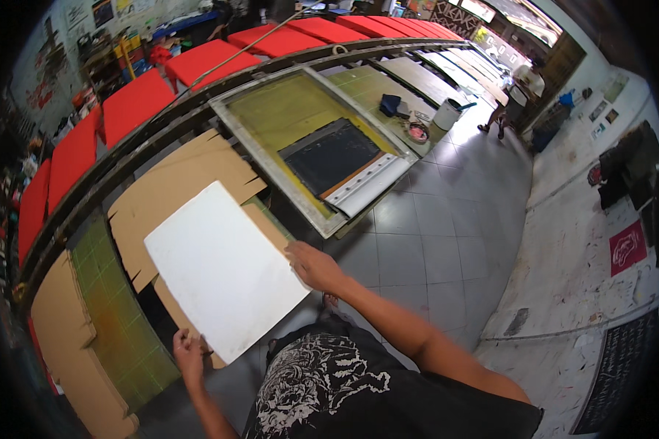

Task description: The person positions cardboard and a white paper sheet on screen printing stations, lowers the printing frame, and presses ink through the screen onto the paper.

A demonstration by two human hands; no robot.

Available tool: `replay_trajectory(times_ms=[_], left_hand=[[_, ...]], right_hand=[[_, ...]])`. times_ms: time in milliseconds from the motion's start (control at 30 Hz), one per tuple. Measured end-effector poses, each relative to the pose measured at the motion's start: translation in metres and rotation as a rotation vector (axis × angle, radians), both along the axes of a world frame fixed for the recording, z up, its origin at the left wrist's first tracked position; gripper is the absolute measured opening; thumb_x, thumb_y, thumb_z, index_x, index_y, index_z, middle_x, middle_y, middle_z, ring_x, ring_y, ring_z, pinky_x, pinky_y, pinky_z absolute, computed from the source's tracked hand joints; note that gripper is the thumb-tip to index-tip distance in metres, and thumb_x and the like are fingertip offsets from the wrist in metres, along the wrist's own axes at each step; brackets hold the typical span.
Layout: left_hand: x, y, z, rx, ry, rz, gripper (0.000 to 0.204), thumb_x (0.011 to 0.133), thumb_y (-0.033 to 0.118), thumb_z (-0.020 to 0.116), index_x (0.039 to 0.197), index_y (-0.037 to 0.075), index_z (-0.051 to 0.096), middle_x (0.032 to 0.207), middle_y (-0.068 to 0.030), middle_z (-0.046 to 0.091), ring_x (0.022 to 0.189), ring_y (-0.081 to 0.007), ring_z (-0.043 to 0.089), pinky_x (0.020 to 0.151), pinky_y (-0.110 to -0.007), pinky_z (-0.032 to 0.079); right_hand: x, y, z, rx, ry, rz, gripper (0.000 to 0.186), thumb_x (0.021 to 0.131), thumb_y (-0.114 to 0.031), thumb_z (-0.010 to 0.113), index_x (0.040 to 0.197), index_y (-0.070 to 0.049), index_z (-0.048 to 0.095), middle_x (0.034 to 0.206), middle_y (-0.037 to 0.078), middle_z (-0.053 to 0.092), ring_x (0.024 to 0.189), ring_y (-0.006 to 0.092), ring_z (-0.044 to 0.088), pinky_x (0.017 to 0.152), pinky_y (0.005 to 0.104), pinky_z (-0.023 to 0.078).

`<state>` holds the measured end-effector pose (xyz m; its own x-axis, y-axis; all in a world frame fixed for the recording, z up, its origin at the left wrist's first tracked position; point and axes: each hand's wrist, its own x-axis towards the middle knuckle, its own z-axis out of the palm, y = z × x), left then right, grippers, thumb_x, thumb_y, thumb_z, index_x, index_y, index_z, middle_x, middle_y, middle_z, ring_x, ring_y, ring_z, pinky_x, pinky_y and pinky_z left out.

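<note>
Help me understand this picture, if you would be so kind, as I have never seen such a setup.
No robot here: a person works with two bare hands. The single picture comes from a wide fisheye camera worn on the head, looking down, so straight edges bend near the rim. The right hand is at the right edge of a white sheet; the left hand is near its lower left edge. How firmly either grips is hard to tell. Brown cardboard lies under the sheet. Farther off is a framed mesh screen, with red panels beyond.
</note>
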<state>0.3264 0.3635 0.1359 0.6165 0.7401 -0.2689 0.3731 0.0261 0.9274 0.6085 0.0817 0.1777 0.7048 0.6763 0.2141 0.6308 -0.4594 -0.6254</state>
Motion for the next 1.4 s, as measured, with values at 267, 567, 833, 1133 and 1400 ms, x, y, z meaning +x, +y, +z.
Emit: replay_trajectory(times_ms=[267,567,833,1133,1400], left_hand=[[0.1,-0.085,0.097,0.151,-0.075,-0.09,0.043,0.092,0.013,0.055,0.133,0.003,0.045,0.111,-0.0103,0.054,0.097,-0.0159,0.055,0.083,-0.031,0.048],[0.317,-0.202,0.053,-0.103,-0.038,-0.144,0.067,0.095,0.043,0.054,0.142,0.002,0.031,0.137,-0.0181,0.043,0.126,-0.0253,0.042,0.101,-0.041,0.037],[0.393,-0.235,0.021,-0.021,0.123,0.067,0.061,0.094,0.042,0.052,0.128,-0.009,0.046,0.123,-0.0276,0.056,0.113,-0.0337,0.056,0.093,-0.038,0.043],[0.412,-0.238,0.002,0.188,0.106,0.306,0.053,0.098,0.039,0.041,0.102,-0.011,0.057,0.099,-0.0325,0.062,0.097,-0.0458,0.059,0.085,-0.048,0.044],[0.314,-0.234,0.04,0.076,-0.021,0.242,0.047,0.1,0.034,0.038,0.092,-0.009,0.056,0.081,-0.021,0.06,0.077,-0.0286,0.057,0.075,-0.039,0.044]], right_hand=[[0.069,-0.164,0.088,0.215,0.127,-0.305,0.034,0.086,-0.014,0.063,0.119,-0.007,0.061,0.111,0.013,0.064,0.101,0.0262,0.062,0.083,0.0375,0.049],[0.358,-0.292,-0.009,0.23,0.038,-0.544,0.041,0.091,-0.033,0.058,0.115,0.001,0.061,0.103,0.021,0.065,0.099,0.0318,0.062,0.083,0.0377,0.048],[0.474,-0.283,-0.054,-0.058,0.133,-0.469,0.052,0.094,-0.044,0.048,0.107,0.004,0.061,0.101,0.03,0.062,0.095,0.0463,0.059,0.084,0.0462,0.045],[0.481,-0.285,-0.09,0.118,0.305,-0.452,0.051,0.099,-0.04,0.037,0.101,0.005,0.062,0.093,0.027,0.064,0.088,0.0399,0.059,0.083,0.0426,0.044],[0.348,-0.315,-0.016,0.141,0.363,-0.521,0.049,0.102,-0.037,0.036,0.089,0.006,0.057,0.078,0.012,0.056,0.075,0.0203,0.05,0.071,0.0361,0.042]])
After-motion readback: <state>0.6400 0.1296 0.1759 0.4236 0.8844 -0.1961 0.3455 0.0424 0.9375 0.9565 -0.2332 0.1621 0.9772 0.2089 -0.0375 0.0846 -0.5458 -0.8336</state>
